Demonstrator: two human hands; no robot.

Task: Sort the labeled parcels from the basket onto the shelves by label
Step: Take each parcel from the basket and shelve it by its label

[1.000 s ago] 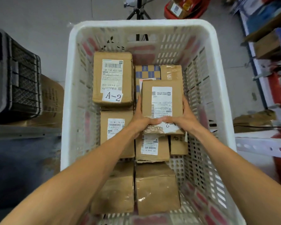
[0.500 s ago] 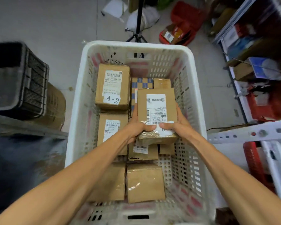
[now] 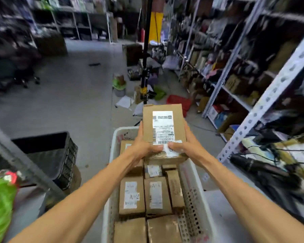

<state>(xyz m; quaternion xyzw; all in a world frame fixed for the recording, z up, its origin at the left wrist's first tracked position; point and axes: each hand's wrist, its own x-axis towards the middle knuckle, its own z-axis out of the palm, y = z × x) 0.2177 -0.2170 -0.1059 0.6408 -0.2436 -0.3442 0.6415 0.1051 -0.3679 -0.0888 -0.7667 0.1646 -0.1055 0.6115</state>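
A brown cardboard parcel (image 3: 162,127) with a white shipping label is held up above the far end of the white plastic basket (image 3: 112,174). My left hand (image 3: 142,146) grips its left near corner and my right hand (image 3: 184,146) grips its right near corner, thumbs on top. My thumbs partly hide its handwritten tag. Several more brown parcels lie in the basket, one marked A-2 (image 3: 132,195) and one beside it (image 3: 156,195). Metal shelves (image 3: 263,102) full of goods stand at the right.
A black crate (image 3: 60,155) stands left of the basket, with a green bag (image 3: 0,207) at the lower left. A tripod pole (image 3: 145,67) rises beyond the basket among papers and a red bag (image 3: 179,101) on the grey floor. More racks line the back.
Both hands have lifted the parcel up out of the basket. My view has swung up from the basket to the aisle and shelves.
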